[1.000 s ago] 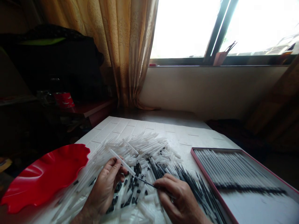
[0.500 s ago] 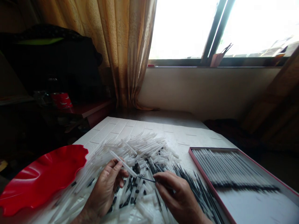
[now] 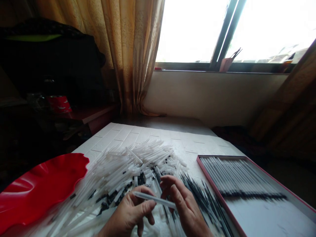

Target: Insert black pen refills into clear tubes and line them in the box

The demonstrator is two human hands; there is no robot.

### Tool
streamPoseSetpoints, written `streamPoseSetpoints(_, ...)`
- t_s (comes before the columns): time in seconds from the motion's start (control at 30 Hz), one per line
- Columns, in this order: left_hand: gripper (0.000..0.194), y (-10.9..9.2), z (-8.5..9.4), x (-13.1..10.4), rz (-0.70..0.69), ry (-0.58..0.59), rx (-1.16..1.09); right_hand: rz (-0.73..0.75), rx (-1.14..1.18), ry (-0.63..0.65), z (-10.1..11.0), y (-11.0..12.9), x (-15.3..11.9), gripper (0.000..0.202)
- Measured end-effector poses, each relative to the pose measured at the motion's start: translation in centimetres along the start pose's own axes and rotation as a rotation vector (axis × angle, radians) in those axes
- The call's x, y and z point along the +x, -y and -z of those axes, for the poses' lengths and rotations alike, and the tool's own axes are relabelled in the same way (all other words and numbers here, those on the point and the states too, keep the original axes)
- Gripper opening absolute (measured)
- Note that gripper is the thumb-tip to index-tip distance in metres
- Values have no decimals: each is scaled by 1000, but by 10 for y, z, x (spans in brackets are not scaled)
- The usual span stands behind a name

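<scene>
A translucent white pen barrel (image 3: 161, 200) lies pinched between the thumb and fingers of my left hand (image 3: 134, 209), low in front of me. Its right end reaches my right hand (image 3: 184, 204), whose fingers are apart; it meets or nearly meets the palm side there. The thin dark refill seen earlier no longer shows outside the barrel. Beneath and beyond my hands spreads a heap of loose white barrels (image 3: 148, 153), with small black end pieces (image 3: 105, 206) among them. Thin dark refills (image 3: 206, 194) lie bunched just right of my right hand.
At the right is a shallow pink-edged box (image 3: 209, 179) with a row of white pens (image 3: 242, 174), dark at their near ends. A red wavy-rimmed tray (image 3: 44, 187) sits at the left. The white table (image 3: 182, 141) has a brick pattern.
My hands have come closer together and the barrel has moved right and lower. The dark refill has gone from sight, and my right hand's fingers have opened from their pinch.
</scene>
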State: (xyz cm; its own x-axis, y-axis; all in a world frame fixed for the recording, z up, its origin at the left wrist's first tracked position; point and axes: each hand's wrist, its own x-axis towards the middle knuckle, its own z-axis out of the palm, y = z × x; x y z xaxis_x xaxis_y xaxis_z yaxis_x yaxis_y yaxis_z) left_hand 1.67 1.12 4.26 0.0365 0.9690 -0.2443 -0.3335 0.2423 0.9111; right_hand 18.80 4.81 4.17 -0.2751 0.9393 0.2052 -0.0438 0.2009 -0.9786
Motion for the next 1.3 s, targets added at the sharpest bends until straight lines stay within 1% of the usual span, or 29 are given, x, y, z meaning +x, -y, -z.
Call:
streamPoseSetpoints(0.07,46,2,-3,-2,9,17,15,-74,118,-9,-8,-2,-4,55)
streamPoseSetpoints(0.13,45,3,-3,-4,17,31,36,-135,169,27,-13,-3,-5,56)
streamPoseSetpoints(0.23,44,2,2,-5,3,56,94,-194,78,129,-10,-1,-1,53)
streamPoseSetpoints(0.3,43,0,10,-5,-30,64,155,-157,-48,145,-1,2,4,47)
streamPoseSetpoints(0.4,48,-4,29,-2,-147,37,288,-12,-290,97,14,6,9,35)
streamPoseSetpoints(0.47,46,-6,40,0,-264,-5,391,43,-444,76,21,8,10,31)
streamPoseSetpoints(0.5,42,-7,44,0,-338,-27,464,54,-499,75,23,8,10,30)
streamPoseSetpoints(0.53,38,-7,46,1,-476,-29,605,61,-535,81,23,9,10,30)
streamPoseSetpoints(0.6,35,-7,44,1,-794,11,948,82,-568,104,19,10,8,29)
streamPoseSetpoints(0.63,33,-7,40,0,-938,57,1123,96,-571,113,16,11,7,28)
streamPoseSetpoints(0.67,29,-6,35,-1,-1027,101,1254,107,-564,122,13,12,6,28)
streamPoseSetpoints(0.7,22,-5,31,-2,-1063,145,1333,112,-543,130,11,13,4,28)
streamPoseSetpoints(0.73,17,-4,27,-3,-1064,191,1375,104,-502,143,9,15,4,28)
streamPoseSetpoints(0.77,17,-4,23,-5,-1042,222,1378,82,-434,166,8,17,3,29)
streamPoseSetpoints(0.83,18,-3,21,-8,-961,256,1287,18,-223,233,11,19,3,35)
streamPoseSetpoints(0.87,17,-3,20,-10,-904,246,1201,-12,-111,250,14,19,4,40)
streamPoseSetpoints(0.9,17,-3,21,-11,-829,220,1096,-32,-18,240,18,18,6,45)
streamPoseSetpoints(0.93,17,-3,21,-12,-744,177,975,-40,36,198,23,17,8,48)
streamPoseSetpoints(0.97,18,-3,21,-13,-667,127,842,-38,42,132,28,14,10,48)
streamPoseSetpoints(1.03,25,-4,19,-15,-532,36,608,-11,-77,3,36,8,15,40)
streamPoseSetpoints(1.07,28,-5,17,-15,-493,-2,525,9,-165,-32,40,5,18,35)
streamPoseSetpoints(1.13,31,-6,13,-17,-468,-54,442,65,-344,-48,44,2,22,28)
streamPoseSetpoints(1.2,32,-8,10,-18,-462,-97,402,130,-489,-48,46,1,23,26)
streamPoseSetpoints(1.3,34,-13,10,-19,-453,-169,294,195,-631,-25,45,3,23,24)
